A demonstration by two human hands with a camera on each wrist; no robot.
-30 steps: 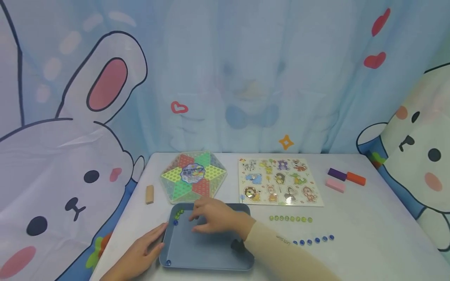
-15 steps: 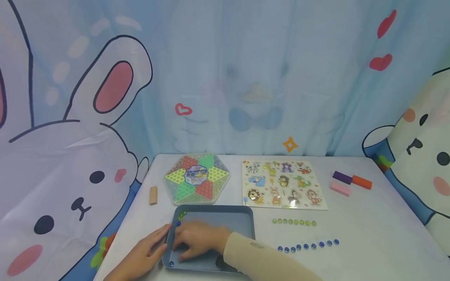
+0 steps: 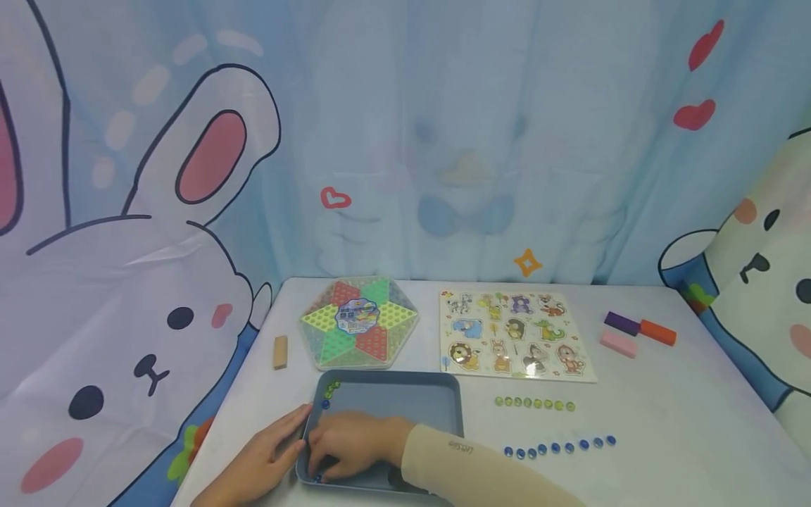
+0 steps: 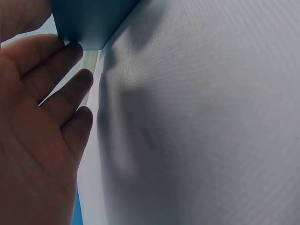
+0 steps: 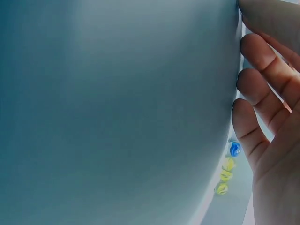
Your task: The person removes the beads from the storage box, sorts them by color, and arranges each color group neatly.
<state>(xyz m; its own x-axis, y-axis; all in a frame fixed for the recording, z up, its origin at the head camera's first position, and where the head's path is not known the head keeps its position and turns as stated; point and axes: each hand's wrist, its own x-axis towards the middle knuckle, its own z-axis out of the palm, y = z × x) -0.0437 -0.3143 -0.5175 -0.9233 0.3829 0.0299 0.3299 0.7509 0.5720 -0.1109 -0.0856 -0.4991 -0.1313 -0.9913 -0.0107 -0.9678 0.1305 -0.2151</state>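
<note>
In the head view, a blue-grey tray (image 3: 405,380) lies at the table's near side. My right hand (image 3: 351,440) reaches into its near left corner, with thumb and forefinger at a blue marble (image 3: 318,479). The marble shows between those fingertips; it is partly covered. My left hand (image 3: 262,454) rests at the tray's left side with fingers nearly straight, and the left wrist view shows its fingertips by the tray wall (image 4: 89,28). Another blue marble (image 5: 235,149) and three yellow-green marbles (image 5: 226,175) lie in the tray's far left corner.
Right of the tray are a row of yellow-green marbles (image 3: 537,403) and a row of blue marbles (image 3: 555,448). Behind stand a hexagonal star-patterned board (image 3: 357,345) and an animal puzzle (image 3: 516,341). A wooden block (image 3: 280,352) lies left; purple (image 3: 621,323), orange (image 3: 657,332) and pink blocks (image 3: 617,343) lie right.
My right hand has moved from the tray's middle down and left to the blue marble in the near left corner. My left hand stays at the tray's edge. The head view has shifted slightly.
</note>
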